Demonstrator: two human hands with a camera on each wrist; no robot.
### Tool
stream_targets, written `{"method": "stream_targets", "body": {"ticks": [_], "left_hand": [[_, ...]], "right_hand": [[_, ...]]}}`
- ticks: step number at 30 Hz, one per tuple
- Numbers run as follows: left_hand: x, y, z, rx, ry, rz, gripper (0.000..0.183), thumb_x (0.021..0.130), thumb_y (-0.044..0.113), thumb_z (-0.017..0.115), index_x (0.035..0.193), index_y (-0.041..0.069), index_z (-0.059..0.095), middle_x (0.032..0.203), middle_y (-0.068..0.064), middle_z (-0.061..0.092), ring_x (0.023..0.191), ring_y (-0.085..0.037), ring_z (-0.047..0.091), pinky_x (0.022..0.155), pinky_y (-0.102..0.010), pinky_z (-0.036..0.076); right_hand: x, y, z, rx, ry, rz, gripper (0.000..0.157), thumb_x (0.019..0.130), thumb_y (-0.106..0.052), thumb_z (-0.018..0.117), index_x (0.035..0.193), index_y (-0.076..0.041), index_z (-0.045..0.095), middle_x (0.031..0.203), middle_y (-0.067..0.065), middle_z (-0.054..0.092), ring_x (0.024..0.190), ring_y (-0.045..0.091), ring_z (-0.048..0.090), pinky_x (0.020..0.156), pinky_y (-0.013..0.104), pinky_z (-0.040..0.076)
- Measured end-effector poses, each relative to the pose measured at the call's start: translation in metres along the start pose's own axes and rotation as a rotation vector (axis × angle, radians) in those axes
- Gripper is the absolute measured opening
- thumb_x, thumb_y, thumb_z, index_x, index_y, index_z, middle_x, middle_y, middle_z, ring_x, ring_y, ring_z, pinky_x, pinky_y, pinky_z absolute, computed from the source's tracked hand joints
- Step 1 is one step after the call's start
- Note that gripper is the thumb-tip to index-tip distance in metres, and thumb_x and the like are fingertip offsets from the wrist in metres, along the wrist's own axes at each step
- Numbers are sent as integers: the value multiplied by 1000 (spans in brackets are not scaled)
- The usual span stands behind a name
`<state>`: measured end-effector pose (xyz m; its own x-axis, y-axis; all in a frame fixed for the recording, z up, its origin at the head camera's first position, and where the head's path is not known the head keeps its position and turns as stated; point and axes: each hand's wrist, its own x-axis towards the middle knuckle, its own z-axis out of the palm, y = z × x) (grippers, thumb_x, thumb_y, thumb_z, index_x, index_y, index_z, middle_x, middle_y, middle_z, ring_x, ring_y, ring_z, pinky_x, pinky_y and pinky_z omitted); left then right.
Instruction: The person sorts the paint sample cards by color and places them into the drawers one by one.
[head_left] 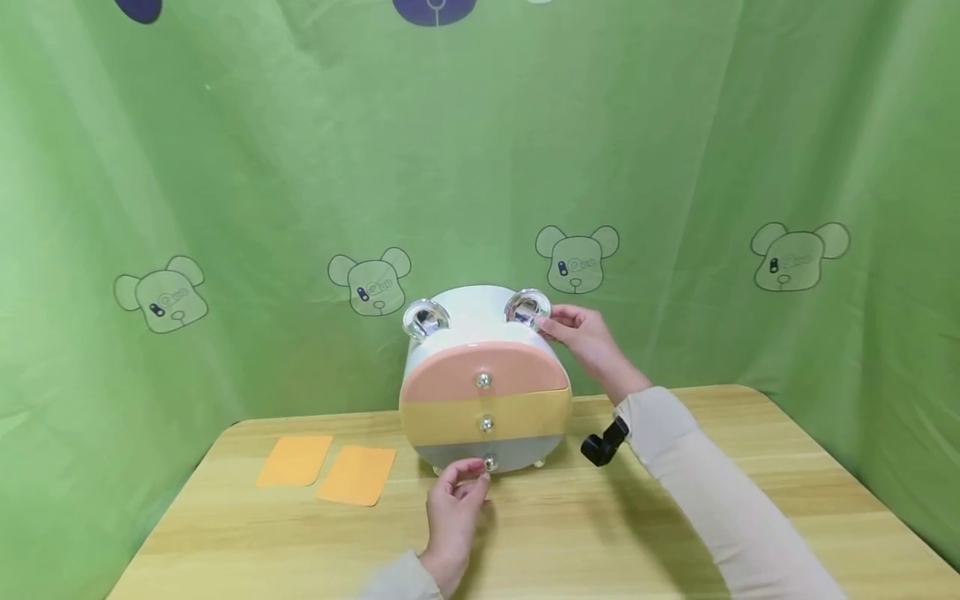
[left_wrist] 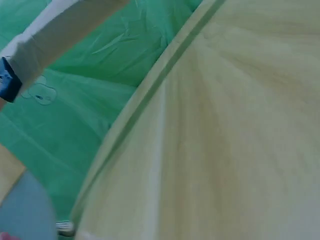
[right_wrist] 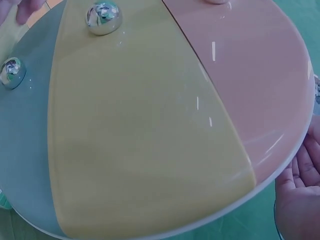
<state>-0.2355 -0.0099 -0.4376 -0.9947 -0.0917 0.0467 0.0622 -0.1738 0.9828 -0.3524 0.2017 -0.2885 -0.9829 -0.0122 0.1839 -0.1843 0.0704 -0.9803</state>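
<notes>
A small round drawer box (head_left: 480,312) with a white body stands on the table. Its front has a pink drawer (head_left: 442,377), a yellow drawer (head_left: 438,422) and a grey-blue drawer (head_left: 517,452), each with a silver knob. My right hand (head_left: 592,340) holds the box's silver right ear (head_left: 527,307), thumb in front and fingers behind. Low at the front, my left hand (head_left: 453,512) has its thumb and index finger close to the bottom knob (head_left: 491,463). In the right wrist view, left fingertips (right_wrist: 25,9) show a gap from that knob (right_wrist: 12,72).
Two orange cards (head_left: 295,461) lie side by side on the wooden table (head_left: 247,542), left of the box. A green curtain (head_left: 637,150) with bear prints hangs behind and at both sides. A black device (head_left: 604,442) is strapped at the right sleeve's cuff.
</notes>
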Motion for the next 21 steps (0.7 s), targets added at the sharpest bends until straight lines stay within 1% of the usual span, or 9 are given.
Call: {"method": "stream_targets", "body": {"ticks": [3,9,12,16,19,21], "left_hand": [[1,-10,6,-6,32,-8,27,80,-5,65,107,-3,60,106,-14,62,74,-15,61,65,-32,58],[7,-27,18,-56,112,-18,29,78,-7,64,105,-4,55,100,-14,60,60,-11,56,52,-24,53],[8,-31,23,-60,144,10,29,78,-6,64,104,-2,53,100,-15,59,61,-12,56,50,-24,52],[12,-34,28,-35,190,57,27,78,-2,67,101,0,53,97,-14,60,64,-16,58,50,-26,53],[13,-37,30,8,228,79,26,77,0,70,98,2,54,93,-12,62,64,-17,59,51,-28,55],[14,-38,32,44,247,89,26,77,3,72,96,3,55,92,-11,63,63,-16,59,53,-27,55]], "right_hand": [[1,2,0,-1,5,11,35,90,-6,61,121,8,52,82,-8,67,78,5,63,82,19,55],[0,1,2,-34,13,12,36,90,-7,61,122,7,53,90,-4,68,81,5,64,83,19,54],[-1,1,3,-30,18,9,35,90,-6,61,121,8,54,90,-4,68,80,5,64,83,19,54],[-1,1,4,-22,25,4,36,90,-6,61,121,9,53,86,-7,68,78,5,63,83,20,55],[-1,2,3,-19,31,5,35,90,-7,61,120,9,54,84,-7,67,78,5,63,83,21,55],[-1,2,2,-25,30,7,34,90,-7,61,120,8,54,85,-7,67,79,6,63,82,20,55]]}}
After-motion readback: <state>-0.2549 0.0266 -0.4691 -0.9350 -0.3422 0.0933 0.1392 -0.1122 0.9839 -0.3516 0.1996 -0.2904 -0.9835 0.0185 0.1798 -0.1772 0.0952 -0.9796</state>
